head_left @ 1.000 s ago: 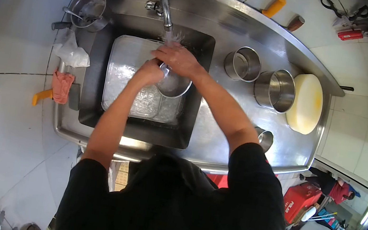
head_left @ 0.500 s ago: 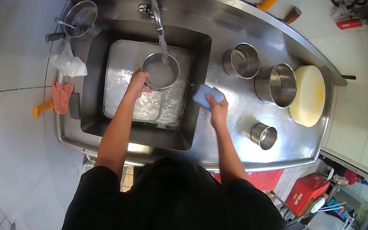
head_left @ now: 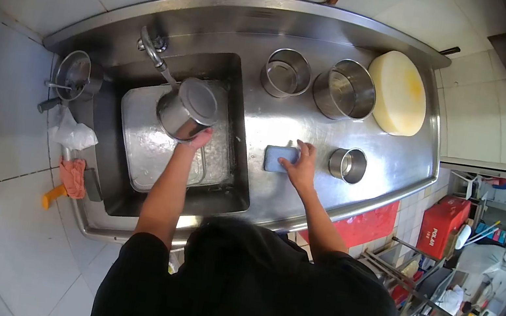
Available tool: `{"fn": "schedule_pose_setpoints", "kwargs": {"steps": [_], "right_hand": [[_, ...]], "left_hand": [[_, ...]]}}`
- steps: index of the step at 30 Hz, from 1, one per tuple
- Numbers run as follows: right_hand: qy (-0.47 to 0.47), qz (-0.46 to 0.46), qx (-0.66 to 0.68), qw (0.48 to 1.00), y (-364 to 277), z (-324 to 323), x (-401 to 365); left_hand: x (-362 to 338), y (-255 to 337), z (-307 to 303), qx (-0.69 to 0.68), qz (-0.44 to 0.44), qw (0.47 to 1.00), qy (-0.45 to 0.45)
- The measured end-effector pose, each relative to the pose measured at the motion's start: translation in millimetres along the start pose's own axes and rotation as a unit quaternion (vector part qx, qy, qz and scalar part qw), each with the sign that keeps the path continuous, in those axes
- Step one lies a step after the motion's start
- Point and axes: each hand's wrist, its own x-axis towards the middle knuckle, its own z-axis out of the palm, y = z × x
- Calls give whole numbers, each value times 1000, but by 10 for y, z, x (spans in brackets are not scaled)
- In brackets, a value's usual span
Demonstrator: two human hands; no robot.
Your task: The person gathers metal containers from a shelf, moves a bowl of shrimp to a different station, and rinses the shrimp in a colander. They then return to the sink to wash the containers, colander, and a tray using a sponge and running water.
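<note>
Sink [head_left: 127, 201] anchors the head view. Over its basin, the left hand [head_left: 197, 139] is closed on the rim of a steel pot [head_left: 189, 108]. The pot is tipped bottom-up just beside the faucet [head_left: 154, 53], above a metal tray [head_left: 148, 148] lying in the basin. Right of the sink, the right hand [head_left: 302, 166] lies loosely open, fingers flat on a blue sponge [head_left: 279, 158]. Farther right of the sink stands a small steel cup [head_left: 348, 164].

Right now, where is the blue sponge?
In the head view, the blue sponge lies on the steel counter between the sink and a small steel cup, touched by the right hand.
</note>
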Motion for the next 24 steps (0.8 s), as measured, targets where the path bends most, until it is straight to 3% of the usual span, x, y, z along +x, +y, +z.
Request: {"fn": "schedule_pose_setpoints", "kwargs": {"steps": [3, 6, 8, 9, 10, 12, 15, 18, 21, 24], "right_hand": [[75, -109, -19, 991, -358, -90, 168], [53, -128, 169, 976, -946, -286, 330], [55, -131, 201, 969, -1140, -403, 432], [77, -143, 199, 966, -1152, -446, 478], [74, -117, 231, 963, -1095, -463, 503], [68, -65, 295, 951, -903, -410, 504], [78, -5, 348, 934, -509, -308, 319], [65, 33, 333, 940, -183, -250, 30], [43, 69, 309, 948, -36, -326, -203], [8, 126, 309, 943, 60, -380, -374]], "left_hand": [[115, -265, 168, 37, -103, 992, -67], [213, -775, 967, 218, -11, 975, 48], [514, -927, 1262, 241, 57, 953, 173], [666, -950, 1543, 358, 62, 916, 171], [799, -994, 1828, 492, 110, 858, 102], [956, -1032, 2372, 651, 189, 721, 143], [1443, -946, 2620, 876, 245, 400, 112], [1764, -1108, 2754, 927, 167, 284, 178], [2053, -1127, 2659, 955, 80, 226, 176], [1994, -1244, 2801, 961, 67, 177, 200]]}}
